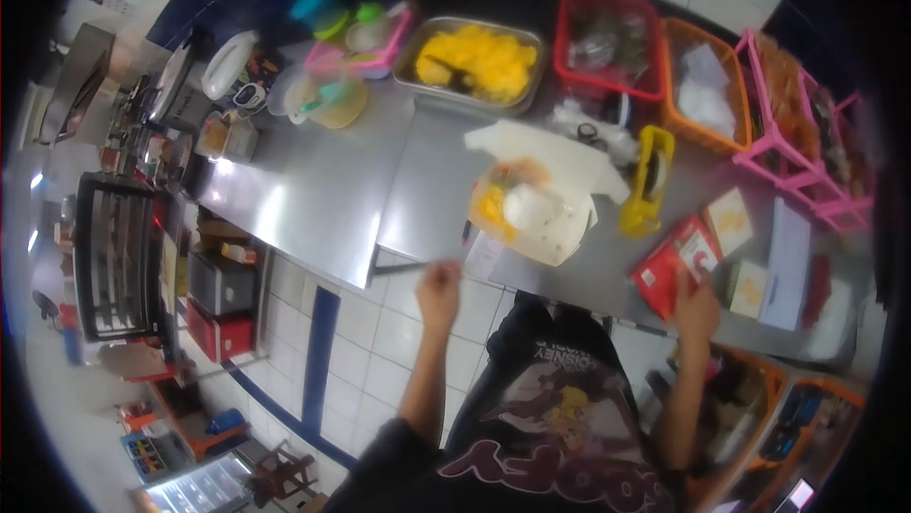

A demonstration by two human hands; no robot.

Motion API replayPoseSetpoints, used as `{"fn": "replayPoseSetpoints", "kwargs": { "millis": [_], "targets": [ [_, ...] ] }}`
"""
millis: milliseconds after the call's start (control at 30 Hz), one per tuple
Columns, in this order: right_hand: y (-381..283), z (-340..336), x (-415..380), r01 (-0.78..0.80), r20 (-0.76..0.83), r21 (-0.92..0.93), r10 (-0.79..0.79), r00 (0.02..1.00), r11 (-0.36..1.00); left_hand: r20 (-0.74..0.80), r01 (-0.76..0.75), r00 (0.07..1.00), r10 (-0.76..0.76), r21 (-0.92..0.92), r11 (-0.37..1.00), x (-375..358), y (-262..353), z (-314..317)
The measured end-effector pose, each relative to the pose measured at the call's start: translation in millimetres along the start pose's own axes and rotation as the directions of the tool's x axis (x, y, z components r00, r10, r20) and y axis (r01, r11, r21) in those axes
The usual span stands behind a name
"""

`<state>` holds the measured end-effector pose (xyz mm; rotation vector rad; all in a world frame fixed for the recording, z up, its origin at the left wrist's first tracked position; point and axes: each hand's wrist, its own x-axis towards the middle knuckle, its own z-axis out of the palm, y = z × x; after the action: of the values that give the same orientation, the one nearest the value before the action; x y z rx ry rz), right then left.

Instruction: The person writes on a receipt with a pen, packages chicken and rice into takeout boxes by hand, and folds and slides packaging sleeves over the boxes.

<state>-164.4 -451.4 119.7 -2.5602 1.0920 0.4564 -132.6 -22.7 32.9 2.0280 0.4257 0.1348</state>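
My right hand (697, 304) is closed on the lower right side of a red packet (664, 271) with a white patch, at the right of the steel counter. My left hand (438, 297), fingers curled, hangs just off the counter's front edge; whether anything is in it is too blurred to see. Close by it, a paper slip (484, 255) lies at the edge. Between my hands stands an open-lidded food box (560, 245) with a white mound, yellow pieces and some orange-brown food inside.
Behind the box are a steel tray of yellow food (479, 57), a red basket (607, 86), an orange basket (707, 138) and a pink rack (797, 167). A yellow tape dispenser (647, 181) stands right of the box. A plastic tub (337, 103) sits at the left.
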Motion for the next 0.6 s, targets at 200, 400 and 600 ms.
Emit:
{"fn": "replayPoseSetpoints", "kwargs": {
  "millis": [200, 400, 600],
  "targets": [
    [41, 46, 22, 0.408, -0.308, 0.233, -0.331, 0.892, 0.883, -0.217, 0.12, 0.955, -0.2, -0.336, 0.934, 36, 40, -38],
    [72, 51, 33, 0.43, -0.278, 0.649, -0.331, 0.902, 0.627, 0.098, -0.097, 0.988, 0.12, -0.217, 0.971, -9, 62, 22],
    [144, 0, 93, 0.306, -0.48, 0.024, -0.258, 0.839, 0.952, 0.751, -0.324, 0.496, 0.436, -0.305, 0.895, -76, 119, 85]
  ]
}}
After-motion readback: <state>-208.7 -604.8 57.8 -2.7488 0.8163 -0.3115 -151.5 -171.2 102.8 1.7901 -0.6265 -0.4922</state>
